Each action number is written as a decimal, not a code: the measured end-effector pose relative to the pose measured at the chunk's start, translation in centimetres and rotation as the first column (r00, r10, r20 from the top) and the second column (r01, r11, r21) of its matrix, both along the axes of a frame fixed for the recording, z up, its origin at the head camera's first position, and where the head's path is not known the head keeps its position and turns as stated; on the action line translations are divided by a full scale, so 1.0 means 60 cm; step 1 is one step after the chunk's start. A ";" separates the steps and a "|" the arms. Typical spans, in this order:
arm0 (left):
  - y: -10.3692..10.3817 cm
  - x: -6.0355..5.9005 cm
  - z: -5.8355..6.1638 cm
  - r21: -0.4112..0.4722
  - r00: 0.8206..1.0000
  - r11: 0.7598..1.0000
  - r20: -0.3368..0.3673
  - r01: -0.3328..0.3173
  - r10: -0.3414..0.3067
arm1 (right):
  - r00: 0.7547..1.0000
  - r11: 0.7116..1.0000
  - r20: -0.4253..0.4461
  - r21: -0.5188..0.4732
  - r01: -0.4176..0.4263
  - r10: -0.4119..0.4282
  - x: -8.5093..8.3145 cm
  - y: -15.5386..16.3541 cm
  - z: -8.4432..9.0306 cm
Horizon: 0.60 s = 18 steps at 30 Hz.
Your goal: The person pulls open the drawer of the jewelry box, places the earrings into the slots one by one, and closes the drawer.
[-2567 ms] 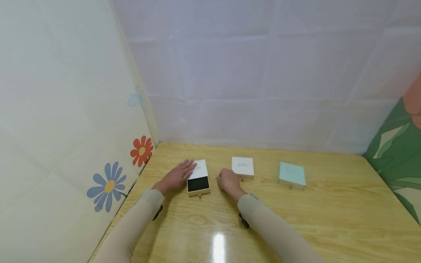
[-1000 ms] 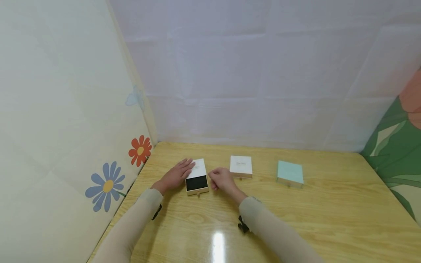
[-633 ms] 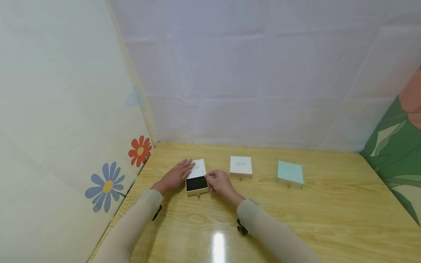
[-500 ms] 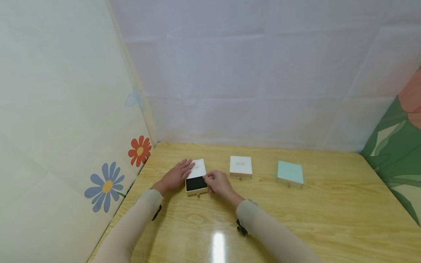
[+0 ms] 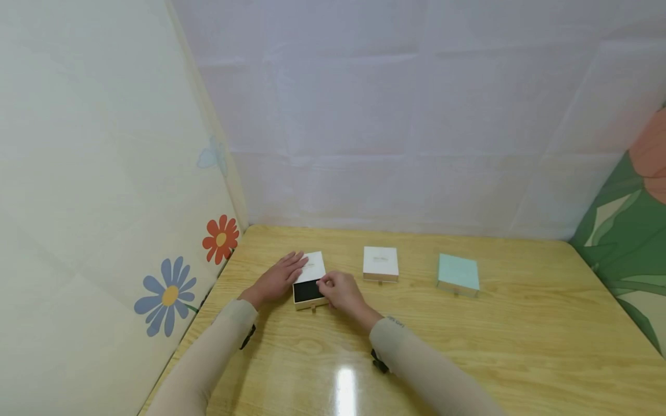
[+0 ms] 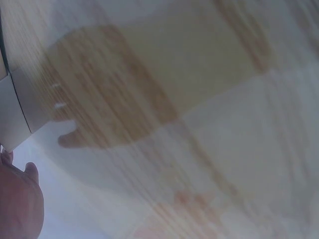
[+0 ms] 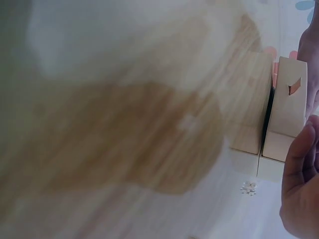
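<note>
My left hand [image 5: 281, 276] rests flat on the white sleeve [image 5: 313, 268] of a small drawer box; the left wrist view catches only part of that hand. Toward me the box's cream drawer [image 5: 310, 304] is slid out, showing its black lining [image 5: 306, 290]. Over the drawer's right side is my right hand [image 5: 342, 292], thumb and fingers curled together as in a pinch. Anything between the fingertips is too small or hidden to make out. In the right wrist view a small sparkling flower-shaped piece [image 7: 248, 188], like an earring, lies beside the box.
A second white box [image 5: 380, 263] stands to the right, its drawer in. Further right is a mint-green box [image 5: 458, 274]. All are on a wooden table [image 5: 520, 335], with a pale cloth [image 5: 333, 115] behind and a flowered cloth [image 5: 104, 173] at the left.
My right hand has moved left, from the small shiny thing on the table between the white boxes to over the drawer. My left hand stays on the sleeve.
</note>
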<state>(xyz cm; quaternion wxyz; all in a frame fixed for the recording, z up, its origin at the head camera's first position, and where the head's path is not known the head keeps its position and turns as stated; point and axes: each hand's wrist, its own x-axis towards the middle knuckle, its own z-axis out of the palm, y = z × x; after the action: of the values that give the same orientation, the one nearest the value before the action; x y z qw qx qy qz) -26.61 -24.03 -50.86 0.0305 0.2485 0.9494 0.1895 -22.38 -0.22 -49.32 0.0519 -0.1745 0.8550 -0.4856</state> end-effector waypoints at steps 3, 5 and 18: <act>-0.002 -0.001 -0.002 -0.005 1.000 1.000 0.001 -0.002 0.002 | 1.000 1.000 -0.002 0.016 -0.003 0.003 0.002 -0.002 0.001; -0.002 -0.002 -0.004 -0.008 1.000 1.000 -0.002 -0.002 0.002 | 1.000 1.000 -0.005 0.030 -0.003 0.003 0.002 -0.003 0.001; -0.002 -0.003 -0.007 0.004 1.000 1.000 -0.021 0.006 -0.006 | 0.998 0.994 -0.061 0.108 -0.007 0.014 0.003 -0.006 0.000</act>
<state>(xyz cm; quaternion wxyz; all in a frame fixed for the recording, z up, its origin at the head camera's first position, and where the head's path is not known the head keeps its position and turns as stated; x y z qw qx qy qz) -26.76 -24.16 -51.26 0.0204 0.2536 0.9485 0.1887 -22.20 -0.55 -49.35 0.0372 -0.1910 0.8801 -0.4331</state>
